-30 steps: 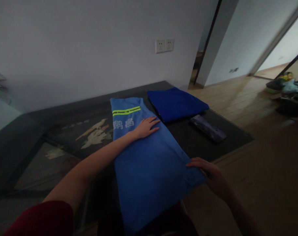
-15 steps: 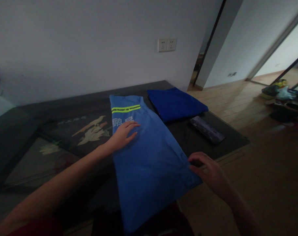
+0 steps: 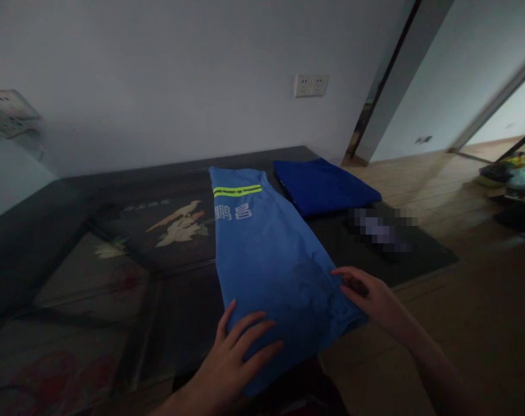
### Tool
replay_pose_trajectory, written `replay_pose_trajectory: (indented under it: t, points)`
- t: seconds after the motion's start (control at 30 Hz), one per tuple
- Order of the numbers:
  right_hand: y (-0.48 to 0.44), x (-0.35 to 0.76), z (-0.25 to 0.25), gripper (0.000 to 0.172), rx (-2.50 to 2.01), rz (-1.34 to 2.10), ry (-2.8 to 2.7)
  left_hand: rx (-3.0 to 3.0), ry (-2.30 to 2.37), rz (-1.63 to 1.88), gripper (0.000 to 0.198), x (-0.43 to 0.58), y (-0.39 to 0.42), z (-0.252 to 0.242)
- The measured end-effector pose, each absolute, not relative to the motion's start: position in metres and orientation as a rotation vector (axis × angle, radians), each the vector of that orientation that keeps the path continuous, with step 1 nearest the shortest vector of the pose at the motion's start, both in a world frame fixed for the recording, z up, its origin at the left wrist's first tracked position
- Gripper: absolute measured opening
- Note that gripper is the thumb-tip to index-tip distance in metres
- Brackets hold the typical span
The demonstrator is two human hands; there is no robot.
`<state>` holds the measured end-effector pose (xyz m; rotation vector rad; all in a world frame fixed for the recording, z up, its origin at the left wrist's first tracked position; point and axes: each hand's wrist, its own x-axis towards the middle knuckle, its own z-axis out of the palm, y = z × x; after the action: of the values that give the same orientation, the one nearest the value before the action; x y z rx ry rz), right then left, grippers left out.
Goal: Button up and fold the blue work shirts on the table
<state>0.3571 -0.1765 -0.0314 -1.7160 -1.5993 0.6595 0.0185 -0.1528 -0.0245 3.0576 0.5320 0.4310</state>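
- A dark, glossy table with a bird-and-flower pattern [image 3: 179, 312] stood against the wall, its patterned surface reaching left past the cloth.
- A mid-blue folded fabric garment with yellow-green stripes [image 3: 266, 254] lay lengthwise on it, its right corner at the table's near edge.
- A royal-blue folded cloth [image 3: 327, 185] lay just beyond its right edge.
- The left hand [image 3: 236, 352], unclenched, spread its fingers over the garment's near end.
- The right hand [image 3: 370, 294] curled at its right edge; whether it pinched fabric, I couldn't tell.
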Motion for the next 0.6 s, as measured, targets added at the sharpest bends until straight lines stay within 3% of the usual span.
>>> replay_pose_trajectory:
  t: [0.33, 0.6]
  points:
    - [-0.176, 0.349, -0.024, 0.020, -1.669, 0.654, -1.607, 2.868, 0.590, 0.523, 0.042, 0.009, -0.157, -0.020]
    - [-0.186, 0.336, -0.026, 0.013, -1.596, 0.713, -1.514, 2.880, 0.804, 0.618, 0.052, -0.017, -0.162, 0.008]
